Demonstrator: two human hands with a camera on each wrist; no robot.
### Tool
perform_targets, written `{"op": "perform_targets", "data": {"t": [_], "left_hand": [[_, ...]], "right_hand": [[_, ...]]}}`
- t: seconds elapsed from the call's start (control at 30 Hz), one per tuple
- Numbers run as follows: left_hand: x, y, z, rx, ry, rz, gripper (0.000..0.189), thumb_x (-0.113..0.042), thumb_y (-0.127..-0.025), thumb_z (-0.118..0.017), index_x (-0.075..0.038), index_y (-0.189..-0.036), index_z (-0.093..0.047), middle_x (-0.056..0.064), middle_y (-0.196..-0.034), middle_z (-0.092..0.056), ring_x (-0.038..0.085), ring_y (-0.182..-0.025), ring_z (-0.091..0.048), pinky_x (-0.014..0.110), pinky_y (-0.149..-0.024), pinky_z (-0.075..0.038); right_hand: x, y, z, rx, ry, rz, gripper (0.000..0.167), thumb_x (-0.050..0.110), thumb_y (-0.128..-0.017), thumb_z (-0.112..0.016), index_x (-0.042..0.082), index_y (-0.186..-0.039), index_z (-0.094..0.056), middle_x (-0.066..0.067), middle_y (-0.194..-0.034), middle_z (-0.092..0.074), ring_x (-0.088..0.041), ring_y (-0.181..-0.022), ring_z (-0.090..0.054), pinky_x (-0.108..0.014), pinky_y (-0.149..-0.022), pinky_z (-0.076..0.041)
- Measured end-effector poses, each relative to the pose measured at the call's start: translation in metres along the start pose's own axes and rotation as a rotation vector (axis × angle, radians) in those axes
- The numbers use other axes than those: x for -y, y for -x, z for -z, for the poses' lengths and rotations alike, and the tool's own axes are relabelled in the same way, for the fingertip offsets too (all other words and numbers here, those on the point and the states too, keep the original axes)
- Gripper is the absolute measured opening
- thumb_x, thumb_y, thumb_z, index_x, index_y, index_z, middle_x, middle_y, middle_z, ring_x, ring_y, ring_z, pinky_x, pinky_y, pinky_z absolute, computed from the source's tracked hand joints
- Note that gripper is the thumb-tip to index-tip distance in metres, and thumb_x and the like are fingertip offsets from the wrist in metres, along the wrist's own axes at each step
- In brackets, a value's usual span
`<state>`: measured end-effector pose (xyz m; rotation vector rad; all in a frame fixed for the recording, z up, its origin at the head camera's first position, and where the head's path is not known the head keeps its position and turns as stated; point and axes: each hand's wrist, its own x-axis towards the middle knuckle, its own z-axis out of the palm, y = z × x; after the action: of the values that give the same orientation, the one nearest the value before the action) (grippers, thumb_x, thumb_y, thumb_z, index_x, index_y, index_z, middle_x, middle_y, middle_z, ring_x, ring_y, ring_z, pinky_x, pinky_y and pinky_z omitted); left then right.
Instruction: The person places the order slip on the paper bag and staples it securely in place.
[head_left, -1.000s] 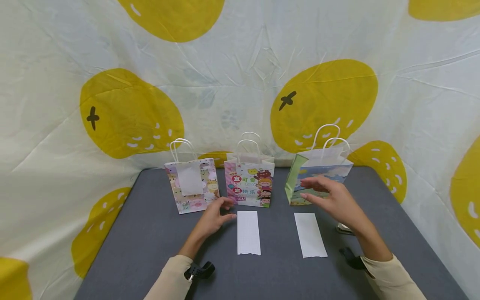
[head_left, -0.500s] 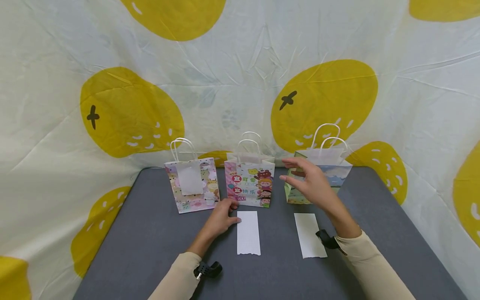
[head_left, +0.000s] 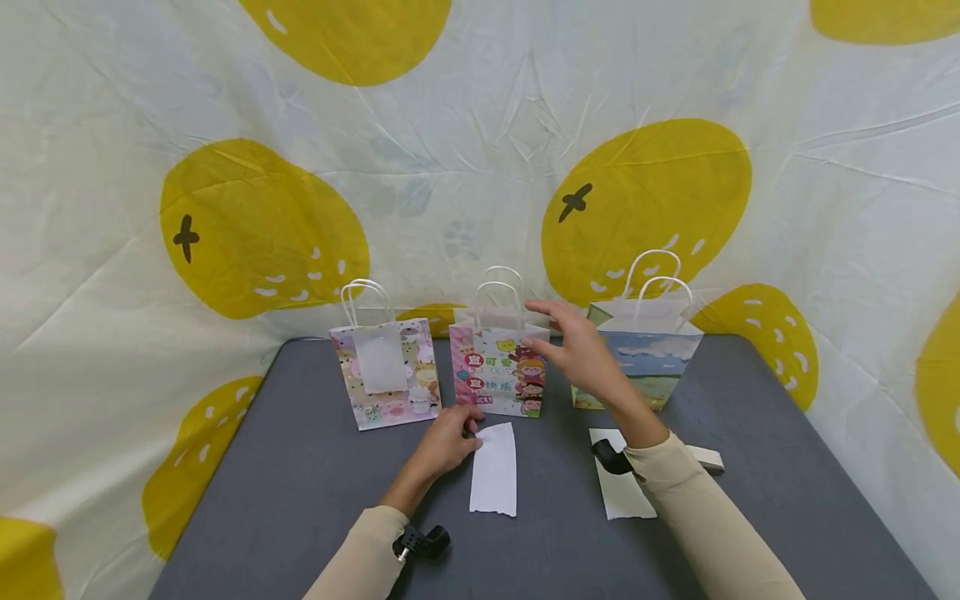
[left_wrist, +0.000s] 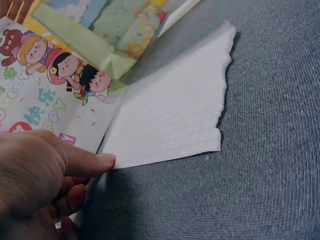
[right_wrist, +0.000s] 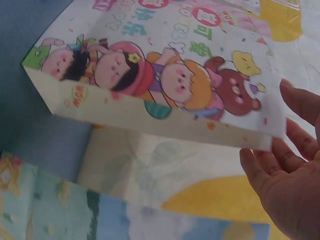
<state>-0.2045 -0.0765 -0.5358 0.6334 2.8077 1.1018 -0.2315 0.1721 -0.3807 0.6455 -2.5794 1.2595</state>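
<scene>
My left hand [head_left: 445,444] pinches the upper left corner of a white paper slip [head_left: 494,471], which lies slightly bent on the table. In the left wrist view, the thumb presses on that corner of the faintly ruled slip [left_wrist: 167,110], whose far edge is torn. Just behind it stands a pink and white cartoon paper bag [head_left: 498,367] with white handles. Beside this bag's upper right edge my right hand [head_left: 581,346] is raised with fingers apart. Seen from the right wrist, thumb and fingers spread around the top corner of the bag [right_wrist: 175,80]; whether they touch it I cannot tell.
To the left stands an animal-print bag [head_left: 422,392] with a white slip [head_left: 380,358] on its front. A blue and green landscape bag [head_left: 648,358] is at right. Another slip [head_left: 626,497] and a small white object [head_left: 707,458] lie partly under the right forearm.
My right hand has moved left from the landscape bag to the middle bag. The left hand has shifted slightly right and taken hold of the slip's corner, bending the paper.
</scene>
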Motion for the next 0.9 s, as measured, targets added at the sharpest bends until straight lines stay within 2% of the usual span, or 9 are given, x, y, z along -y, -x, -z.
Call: {"op": "perform_targets", "data": {"t": [0.1,0.2,0.33,0.43,0.57,0.77,0.9], "left_hand": [[-0.001,-0.001,0.000,0.031,-0.004,0.004,0.014,-0.003,-0.085,-0.076,-0.009,-0.097,-0.073,-0.006,-0.079,-0.056,0.013,-0.080,-0.049,0.032,-0.078,-0.039],[-0.003,-0.001,0.000,0.044,0.005,0.024,0.010,-0.005,-0.085,-0.077,-0.010,-0.093,-0.073,-0.004,-0.079,-0.054,0.013,-0.078,-0.048,0.031,-0.075,-0.039],[-0.005,-0.001,-0.001,0.017,0.006,0.071,0.027,-0.013,-0.081,-0.084,-0.008,-0.103,-0.070,0.000,-0.090,-0.054,0.014,-0.082,-0.048,0.033,-0.076,-0.040],[-0.006,-0.001,-0.003,-0.003,0.002,0.113,0.039,-0.018,-0.079,-0.088,-0.007,-0.109,-0.066,0.002,-0.095,-0.053,0.016,-0.085,-0.049,0.035,-0.077,-0.041],[-0.006,0.000,-0.004,-0.011,-0.015,0.138,0.033,-0.019,-0.079,-0.088,-0.010,-0.103,-0.065,0.002,-0.099,-0.053,0.018,-0.088,-0.051,0.037,-0.080,-0.043],[-0.006,0.000,-0.003,0.018,-0.052,0.125,0.022,-0.020,-0.083,-0.085,-0.015,-0.085,-0.064,0.001,-0.099,-0.053,0.017,-0.089,-0.049,0.039,-0.084,-0.043],[-0.007,0.000,-0.001,0.024,-0.027,0.079,0.018,-0.015,-0.085,-0.081,-0.014,-0.085,-0.063,-0.002,-0.085,-0.057,0.013,-0.076,-0.051,0.032,-0.070,-0.044]], "right_hand": [[-0.003,-0.004,-0.006,0.000,-0.006,-0.022,0.052,0.014,-0.096,-0.072,0.004,-0.143,-0.053,-0.015,-0.145,-0.053,-0.033,-0.133,-0.050,-0.054,-0.107,-0.043],[-0.006,-0.006,-0.010,-0.004,-0.019,-0.052,0.049,0.015,-0.096,-0.072,0.003,-0.141,-0.055,-0.015,-0.139,-0.057,-0.033,-0.124,-0.056,-0.053,-0.101,-0.047],[-0.009,-0.007,-0.013,-0.001,-0.031,-0.084,0.049,0.016,-0.096,-0.072,0.004,-0.140,-0.056,-0.014,-0.132,-0.059,-0.031,-0.111,-0.061,-0.049,-0.092,-0.051],[-0.010,-0.007,-0.014,0.000,-0.025,-0.096,0.049,0.017,-0.096,-0.072,0.005,-0.141,-0.056,-0.013,-0.131,-0.060,-0.029,-0.108,-0.062,-0.048,-0.091,-0.051],[-0.012,-0.009,-0.015,0.003,-0.036,-0.107,0.049,0.018,-0.096,-0.072,0.005,-0.141,-0.057,-0.012,-0.129,-0.061,-0.028,-0.103,-0.065,-0.047,-0.087,-0.054],[-0.014,-0.011,-0.017,0.011,-0.056,-0.108,0.047,0.016,-0.096,-0.072,0.004,-0.140,-0.058,-0.012,-0.127,-0.062,-0.027,-0.098,-0.067,-0.045,-0.082,-0.057],[-0.016,-0.013,-0.016,0.017,-0.066,-0.101,0.042,0.017,-0.097,-0.070,0.007,-0.136,-0.061,-0.010,-0.125,-0.063,-0.025,-0.097,-0.066,-0.041,-0.081,-0.056]]}}
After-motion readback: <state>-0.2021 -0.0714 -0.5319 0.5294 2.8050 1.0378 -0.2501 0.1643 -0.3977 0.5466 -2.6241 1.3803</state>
